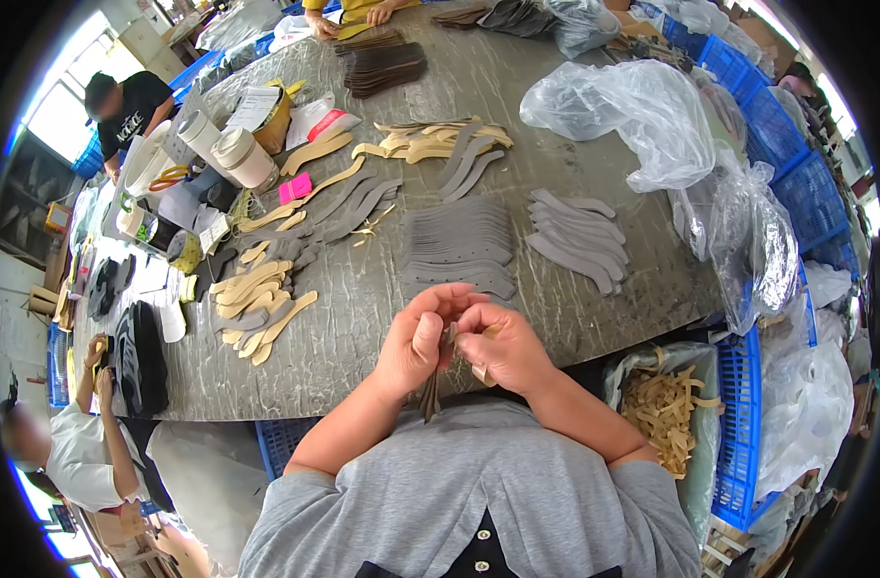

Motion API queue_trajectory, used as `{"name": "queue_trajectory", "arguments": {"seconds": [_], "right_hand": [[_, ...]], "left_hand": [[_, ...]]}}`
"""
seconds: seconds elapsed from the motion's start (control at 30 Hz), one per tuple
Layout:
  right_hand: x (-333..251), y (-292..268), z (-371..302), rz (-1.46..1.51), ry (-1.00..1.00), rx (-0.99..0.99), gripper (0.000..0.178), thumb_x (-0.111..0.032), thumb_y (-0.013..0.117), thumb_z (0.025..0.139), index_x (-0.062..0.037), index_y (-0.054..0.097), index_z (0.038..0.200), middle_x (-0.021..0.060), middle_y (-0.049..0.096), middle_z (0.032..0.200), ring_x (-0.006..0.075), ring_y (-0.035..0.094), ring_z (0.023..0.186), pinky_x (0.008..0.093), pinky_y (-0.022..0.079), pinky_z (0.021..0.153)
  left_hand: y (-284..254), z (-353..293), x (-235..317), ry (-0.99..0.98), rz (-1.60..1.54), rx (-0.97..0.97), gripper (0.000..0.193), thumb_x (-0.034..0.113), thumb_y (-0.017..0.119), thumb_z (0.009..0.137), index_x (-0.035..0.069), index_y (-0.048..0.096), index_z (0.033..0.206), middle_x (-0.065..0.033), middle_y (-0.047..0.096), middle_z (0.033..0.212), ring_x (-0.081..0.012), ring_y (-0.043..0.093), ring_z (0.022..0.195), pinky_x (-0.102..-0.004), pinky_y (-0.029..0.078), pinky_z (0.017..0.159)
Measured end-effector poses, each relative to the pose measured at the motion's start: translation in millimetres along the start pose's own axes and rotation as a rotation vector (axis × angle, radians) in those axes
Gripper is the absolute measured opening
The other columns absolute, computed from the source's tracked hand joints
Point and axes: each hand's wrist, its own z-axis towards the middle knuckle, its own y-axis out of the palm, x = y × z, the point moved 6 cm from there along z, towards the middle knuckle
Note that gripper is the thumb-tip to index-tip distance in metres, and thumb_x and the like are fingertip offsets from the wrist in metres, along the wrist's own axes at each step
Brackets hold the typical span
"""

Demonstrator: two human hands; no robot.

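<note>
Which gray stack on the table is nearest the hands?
The large central gray stack, its near edge just beyond the left hand and right hand; the smaller gray stack to its right and gray strips behind lie farther off.

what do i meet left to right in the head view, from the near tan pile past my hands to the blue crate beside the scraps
Tan pile → left hand → right hand → scraps → blue crate.
</note>
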Motion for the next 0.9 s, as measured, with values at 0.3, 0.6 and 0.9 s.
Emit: {"name": "queue_trajectory", "arguments": {"seconds": [0.3, 0.6, 0.9], "right_hand": [[4, -2, -2, 0.217, 0.044, 0.000, 0.010, -0.010, 0.041, 0.097, -0.0083, 0.051, 0.098, 0.0024, 0.055, 0.084, 0.0073, 0.049, 0.071, 0.0217, 0.038, 0.059], [-26, -120, -7, 0.768, -0.312, 0.272, 0.016, -0.022, 0.039, 0.093, -0.0134, 0.046, 0.081, -0.0002, 0.041, 0.068, 0.0145, 0.039, 0.061, 0.0340, 0.039, 0.063], [-10, -112, -50, -0.123, 0.011, 0.402, 0.017, -0.009, 0.068, 0.091, -0.0087, 0.055, 0.102, -0.0041, 0.052, 0.080, 0.0031, 0.045, 0.064, 0.0180, 0.039, 0.056]], "left_hand": [[9, 5, 59, 0.374, 0.769, -0.034, 0.027, -0.001, 0.077, 0.075, 0.005, 0.070, 0.101, -0.0071, 0.064, 0.098, -0.0179, 0.062, 0.082, -0.0285, 0.051, 0.073], [-48, -18, 42, 0.181, 0.730, 0.299, 0.011, -0.001, 0.076, 0.076, 0.003, 0.070, 0.084, -0.0035, 0.065, 0.073, -0.0109, 0.059, 0.065, -0.0251, 0.046, 0.056], [-85, -28, -5, -0.263, 0.589, 0.348, 0.006, 0.003, 0.072, 0.083, -0.001, 0.068, 0.083, -0.0012, 0.064, 0.068, -0.0057, 0.057, 0.060, -0.0209, 0.044, 0.055]]}}
